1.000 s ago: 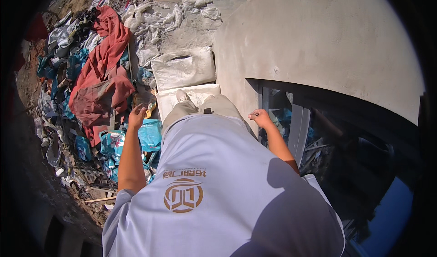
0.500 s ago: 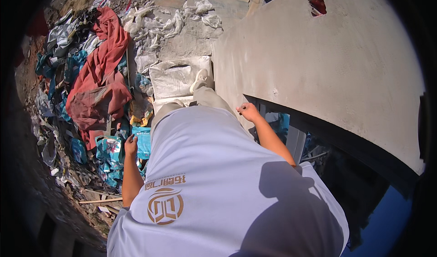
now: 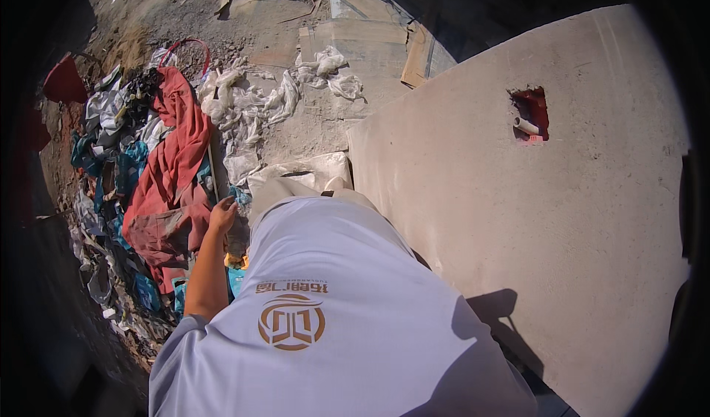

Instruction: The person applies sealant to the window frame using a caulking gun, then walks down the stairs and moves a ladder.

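Observation:
My left hand (image 3: 222, 214) hangs by my left side with its fingers curled in. I see nothing in it. Beyond it, from this view, lies a long, dusty red cloth (image 3: 176, 167), crumpled over a heap of rubbish. The hand appears apart from the cloth. A pale, dusty sack (image 3: 322, 167) lies on the ground just ahead of my legs. My right hand is out of sight, behind my white shirt or outside the picture.
A bare grey wall (image 3: 451, 195) rises along my right, with a square hole holding a short pipe (image 3: 526, 126). Crumpled white plastic (image 3: 251, 110) and teal packaging (image 3: 133, 167) litter the left. Boards (image 3: 418, 56) lie on the dusty ground farther ahead.
I have moved forward along the wall, and the view has tilted up. My left hand has swung forward. My right hand has gone out of view, along with the dark opening beside it.

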Motion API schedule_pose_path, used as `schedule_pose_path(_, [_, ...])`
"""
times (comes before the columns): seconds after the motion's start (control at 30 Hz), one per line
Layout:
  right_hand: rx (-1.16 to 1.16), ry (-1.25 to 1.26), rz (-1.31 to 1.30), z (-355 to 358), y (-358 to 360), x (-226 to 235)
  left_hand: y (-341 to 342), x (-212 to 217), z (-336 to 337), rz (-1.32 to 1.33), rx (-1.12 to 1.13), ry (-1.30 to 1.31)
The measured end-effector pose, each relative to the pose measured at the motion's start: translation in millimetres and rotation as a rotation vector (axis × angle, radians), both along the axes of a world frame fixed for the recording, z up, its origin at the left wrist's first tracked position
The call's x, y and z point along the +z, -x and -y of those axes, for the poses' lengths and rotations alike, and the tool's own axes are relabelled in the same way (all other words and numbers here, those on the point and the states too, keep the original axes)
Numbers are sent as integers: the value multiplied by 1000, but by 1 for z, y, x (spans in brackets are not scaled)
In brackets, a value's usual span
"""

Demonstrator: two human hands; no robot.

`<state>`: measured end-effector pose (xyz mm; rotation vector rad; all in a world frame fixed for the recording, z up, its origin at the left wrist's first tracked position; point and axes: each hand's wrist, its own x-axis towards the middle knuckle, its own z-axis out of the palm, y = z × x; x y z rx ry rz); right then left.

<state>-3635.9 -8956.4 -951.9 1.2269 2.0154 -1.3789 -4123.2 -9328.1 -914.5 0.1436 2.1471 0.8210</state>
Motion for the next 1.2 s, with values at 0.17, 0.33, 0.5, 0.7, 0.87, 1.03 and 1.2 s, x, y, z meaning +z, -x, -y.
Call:
schedule_pose_path(0.17, [-34,50,-16,-45,87,-8,99,19,-130,-78,-87,-224])
schedule_pose_path(0.33, [-89,48,-73,-84,193,-46,191,-20,-165,-206,-221,-159])
schedule_pose_path(0.5, [-209,-52,-101,-97,291,-106,332,-125,-172,-163,-578,125])
schedule_pose_path(0.7, [-420,-388,-208,-141,410,-98,491,-131,-221,-149,-277,-184])
schedule_pose_path(0.87, [-576,-489,-277,-280,523,-29,567,-83,-353,-153,-434,-323])
schedule_pose_path(1.03, [-553,-752,-779,-378,671,37,527,-21,-552,366,-225,-556])
schedule_pose_path(1.2, [91,-885,-969,-471,778,48,427,34,-764,935,-77,-887])
